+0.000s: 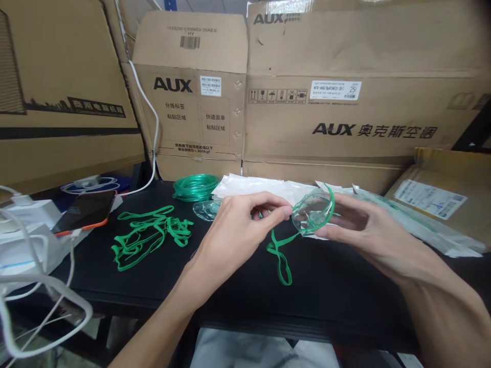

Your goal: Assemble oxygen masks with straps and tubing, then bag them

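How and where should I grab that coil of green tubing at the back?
Pinch the coil of green tubing by its left rim, from above left, gathering all the stacked loops so none should slip. It lies flat with that side open, while white packets crowd its right and clear plastic sits in front.

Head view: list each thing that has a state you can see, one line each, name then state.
Left hand: pinched at the mask's edge
Right hand: curled around the mask's far side
Mask: held up
Strap: dangling, looped
Strap pile: tangled
Tube: coiled
Phone: face up, screen dark
AUX boxes: upright
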Available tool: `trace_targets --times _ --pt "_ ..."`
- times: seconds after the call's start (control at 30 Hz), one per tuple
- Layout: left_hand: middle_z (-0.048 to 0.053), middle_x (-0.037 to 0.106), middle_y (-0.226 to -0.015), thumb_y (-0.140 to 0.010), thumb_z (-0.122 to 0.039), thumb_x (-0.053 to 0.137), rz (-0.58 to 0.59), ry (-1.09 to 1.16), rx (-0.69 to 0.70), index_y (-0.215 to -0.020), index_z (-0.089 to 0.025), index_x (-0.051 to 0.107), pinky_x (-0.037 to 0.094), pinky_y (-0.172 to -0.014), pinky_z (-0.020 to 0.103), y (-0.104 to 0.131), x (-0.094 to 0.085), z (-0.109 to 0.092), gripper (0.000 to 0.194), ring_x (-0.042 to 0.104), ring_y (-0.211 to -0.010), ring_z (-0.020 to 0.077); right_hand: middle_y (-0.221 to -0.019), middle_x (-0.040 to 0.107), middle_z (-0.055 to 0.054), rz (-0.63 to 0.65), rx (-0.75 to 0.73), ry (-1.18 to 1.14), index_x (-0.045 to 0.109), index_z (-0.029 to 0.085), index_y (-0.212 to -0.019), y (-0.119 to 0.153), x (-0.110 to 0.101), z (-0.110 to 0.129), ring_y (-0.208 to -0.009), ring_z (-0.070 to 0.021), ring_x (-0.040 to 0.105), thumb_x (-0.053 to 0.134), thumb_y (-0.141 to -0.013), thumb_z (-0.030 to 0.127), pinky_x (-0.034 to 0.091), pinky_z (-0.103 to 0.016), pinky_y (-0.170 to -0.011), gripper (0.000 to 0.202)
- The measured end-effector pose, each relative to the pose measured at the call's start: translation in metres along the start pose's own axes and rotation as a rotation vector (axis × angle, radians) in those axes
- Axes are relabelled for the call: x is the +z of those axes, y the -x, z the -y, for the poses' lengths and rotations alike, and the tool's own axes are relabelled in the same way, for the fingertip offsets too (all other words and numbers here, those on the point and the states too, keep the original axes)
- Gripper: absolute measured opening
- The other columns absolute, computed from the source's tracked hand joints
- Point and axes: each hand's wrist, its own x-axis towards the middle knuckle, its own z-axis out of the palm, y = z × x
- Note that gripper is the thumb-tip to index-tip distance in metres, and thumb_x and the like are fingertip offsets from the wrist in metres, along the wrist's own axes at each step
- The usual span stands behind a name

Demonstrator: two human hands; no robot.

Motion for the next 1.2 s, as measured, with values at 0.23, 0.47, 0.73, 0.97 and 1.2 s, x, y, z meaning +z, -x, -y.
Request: trace_targets --times 0.23,0.47,0.73,0.97,1.2 --pt "-0.004 0.078 -0.095 -0.098 -0.036 0.066 -0.006 0.038 0.016 -0.108 -0.027 0.077 0.049 -0.078 0.024 -0.001 0.003 0.003 0.018 0.07 -0.087 0.0158 -0.138 0.069 -0.001 0.039 0.018 0.029 0.069 0.035 -0.133 0.002 0.002 0.002 -0.119 -0.0274 0.068 0.083 -0.085 0.024 0.058 -0.04 -0.103 0.051" --pt "-0.004 0.077 -0.096 -0.098 -0.037 0.065 0.007 -0.009 0.001 -0.107 -0.028 0.078 0.049 -0.078 0.026 -0.002 0.006 0.005 0.018 0.069 -0.088 0.0168 -0.124 0.076 -0.005 -0.064 0.024 -0.179 0.08 0.032 -0.114 0.003 0.005 -0.005 -0.116 -0.0291 0.069 0.067 -0.097 0.035 0.062 -0.042 -0.095 0.022" --pt "-0.006 0.077 -0.095 -0.097 -0.033 0.068 0.006 -0.052 0.043 -0.105 -0.026 0.078 0.048 -0.076 0.023 0.0 0.007 0.0 0.015 0.069 -0.086 0.0137 -0.104 0.078 -0.002 -0.13 0.029 -0.029 0.082 0.029 -0.101 0.001 0.018 0.0 -0.096 -0.0196 0.069 0.078 -0.089 0.037 0.056 -0.022 -0.074 0.014" --pt "-0.008 0.078 -0.1 -0.096 -0.028 0.068 0.043 -0.035 0.065 -0.109 -0.029 0.078 0.048 -0.08 0.021 0.002 0.01 -0.003 0.016 0.069 -0.089 0.0121 -0.117 0.075 -0.003 -0.108 -0.034 -0.045 0.078 0.026 -0.094 0.0 0.019 -0.001 -0.103 -0.022 0.068 0.078 -0.09 0.032 0.054 -0.029 -0.085 0.007" --pt "-0.009 0.077 -0.102 -0.097 -0.049 0.063 0.083 -0.048 -0.022 -0.106 -0.032 0.074 0.047 -0.077 0.026 0.005 0.01 -0.012 0.022 0.067 -0.091 0.0152 -0.109 0.077 -0.001 -0.218 -0.191 0.228 0.078 0.027 -0.095 -0.003 0.029 -0.001 -0.105 -0.0211 0.069 0.073 -0.094 0.036 0.053 -0.028 -0.092 0.01"
